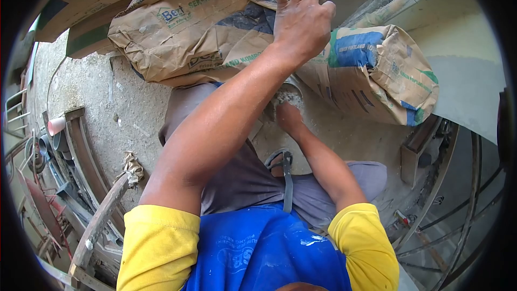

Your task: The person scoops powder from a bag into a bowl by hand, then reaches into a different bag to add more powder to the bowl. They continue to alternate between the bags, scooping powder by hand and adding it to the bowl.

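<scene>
Your left hand [302, 17] is up on the cement sacks, fingers spread wide and pressing on the paper where the big sack [188, 27] meets the blue-printed sack [377, 70]. Your right hand [289, 118], dusted grey, is low between your knees, right at a can [290, 92] of grey powder beside the blue-printed sack. Your forearm hides its fingers, so I cannot tell its grip. A pink cup [55, 125] sits far left.
</scene>
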`<state>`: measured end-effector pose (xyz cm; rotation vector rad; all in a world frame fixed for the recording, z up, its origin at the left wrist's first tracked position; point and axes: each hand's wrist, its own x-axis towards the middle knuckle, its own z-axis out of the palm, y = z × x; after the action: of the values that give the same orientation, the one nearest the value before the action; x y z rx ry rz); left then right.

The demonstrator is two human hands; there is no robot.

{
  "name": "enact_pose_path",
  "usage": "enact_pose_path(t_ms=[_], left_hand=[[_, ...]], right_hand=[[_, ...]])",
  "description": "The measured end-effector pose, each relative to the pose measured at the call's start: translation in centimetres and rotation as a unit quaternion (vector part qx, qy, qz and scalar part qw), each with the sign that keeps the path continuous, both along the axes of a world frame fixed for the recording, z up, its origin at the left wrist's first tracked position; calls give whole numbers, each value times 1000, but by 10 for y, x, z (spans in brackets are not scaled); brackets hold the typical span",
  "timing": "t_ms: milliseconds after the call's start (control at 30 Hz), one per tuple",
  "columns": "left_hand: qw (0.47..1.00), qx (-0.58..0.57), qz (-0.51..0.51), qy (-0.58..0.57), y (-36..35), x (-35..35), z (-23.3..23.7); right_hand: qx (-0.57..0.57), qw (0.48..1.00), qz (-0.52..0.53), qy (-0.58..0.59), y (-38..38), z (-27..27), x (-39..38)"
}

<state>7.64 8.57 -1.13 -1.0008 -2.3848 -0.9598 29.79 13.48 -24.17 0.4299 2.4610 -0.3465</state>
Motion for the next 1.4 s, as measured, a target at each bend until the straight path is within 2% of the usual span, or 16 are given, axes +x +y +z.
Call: enact_pose_path(t_ms=[33, 100, 233, 300, 433, 500, 633, 700, 833, 933, 1000, 1133, 1200, 1300, 1400], left_hand=[[1000, 0, 0, 0, 0, 0, 0], [1000, -7, 0, -4, 0, 0, 1], [1000, -2, -2, 2, 0, 0, 0], [1000, -1, -6, -8, 0, 0, 0], [1000, 5, -2, -2, 1, 0, 0], [1000, 13, -4, 8, 0, -1, 0], [1000, 8, -6, -3, -2, 0, 1], [1000, 12, -3, -1, 0, 1, 2], [1000, 11, -9, 0, 0, -1, 0], [1000, 12, -4, -8, 0, -1, 0], [1000, 8, -5, -8, 0, -1, 0], [1000, 7, -11, -2, 1, -1, 1], [1000, 8, -7, -10, 0, 0, 1], [1000, 6, -9, -9, -1, -1, 0], [1000, -4, -9, -14, 0, 0, 1]], right_hand=[[0, 1000, 0, 0, 0, 14, -5], [-24, 993, 57, -96, 8, 40, -17], [6, 999, 38, -25, -1, 30, -11], [-28, 992, 108, -58, -3, 30, -10], [-12, 995, 45, -86, 1, 37, -18], [12, 996, 83, -1, -8, 34, -14], [-32, 991, 109, -70, 5, 41, -16], [15, 996, 59, -65, 12, 37, -19], [22, 996, 83, 4, 3, 26, -4], [1, 991, 113, -67, 12, 39, -6], [55, 997, 54, 30, 16, 48, -8], [62, 997, 43, -23, 12, 26, -2], [1, 995, 71, -66, 11, 29, -5], [38, 998, 37, -12, 20, 39, -12], [59, 996, 62, -30, 11, 29, -3]])
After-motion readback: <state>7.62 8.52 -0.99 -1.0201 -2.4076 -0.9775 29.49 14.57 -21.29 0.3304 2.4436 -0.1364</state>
